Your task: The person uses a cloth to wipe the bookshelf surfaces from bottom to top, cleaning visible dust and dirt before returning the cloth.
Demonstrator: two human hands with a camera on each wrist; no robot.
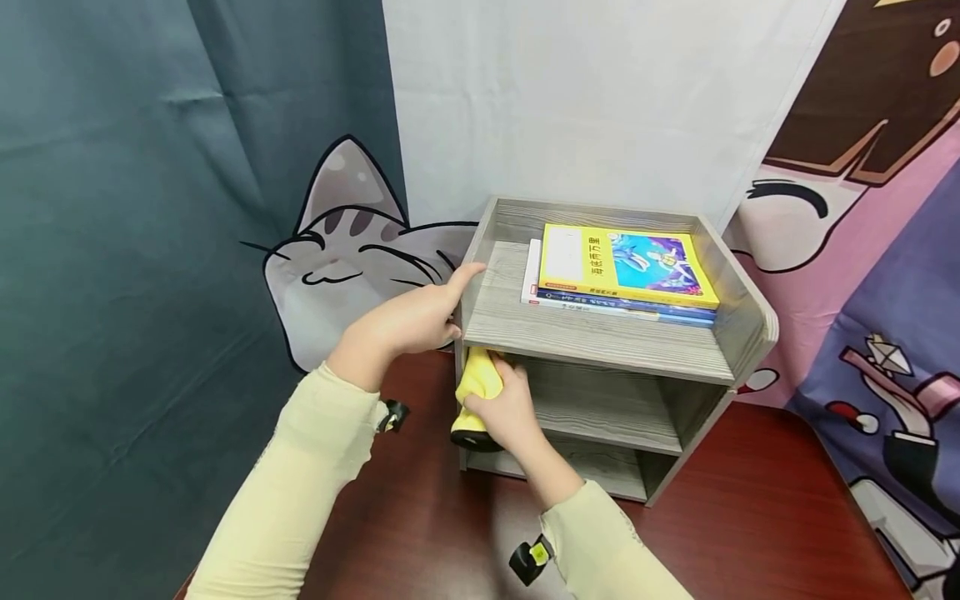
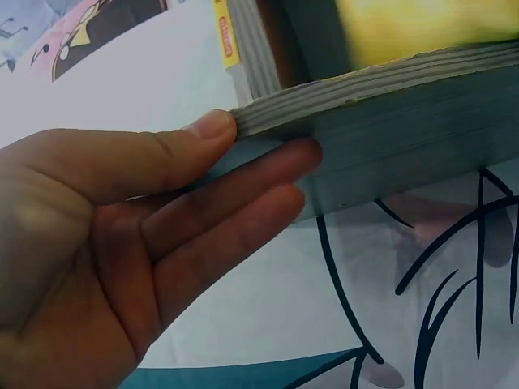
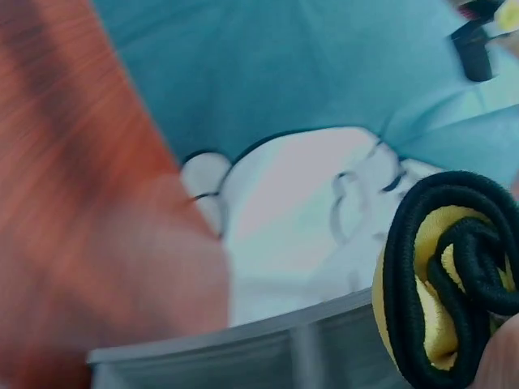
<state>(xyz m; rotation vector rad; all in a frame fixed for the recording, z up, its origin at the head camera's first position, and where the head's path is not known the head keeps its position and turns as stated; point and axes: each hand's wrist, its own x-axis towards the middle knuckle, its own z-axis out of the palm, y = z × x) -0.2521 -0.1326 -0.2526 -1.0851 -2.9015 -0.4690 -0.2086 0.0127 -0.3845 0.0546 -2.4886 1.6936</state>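
In the head view, a yellow cloth [image 1: 482, 379] with a black edge stands in the left front of the grey wood-grain shelf unit [image 1: 600, 350], below its top board. My right hand [image 1: 510, 408] grips it, thumb across its near side. The right wrist view shows the cloth's rolled end [image 3: 442, 275], its black hem coiled in a spiral. My left hand [image 1: 412, 321] rests against the unit's left side panel. In the left wrist view, the thumb [image 2: 212, 126] touches the panel's edge, while nearly straight fingers [image 2: 268, 174] lie along its outer face.
Several books [image 1: 626, 271], a yellow one uppermost, lie stacked on the unit's top board. Below are a middle shelf [image 1: 607, 408] and a bottom one. The unit stands on a reddish-brown table [image 1: 720, 517], with printed curtains [image 1: 585, 100] behind.
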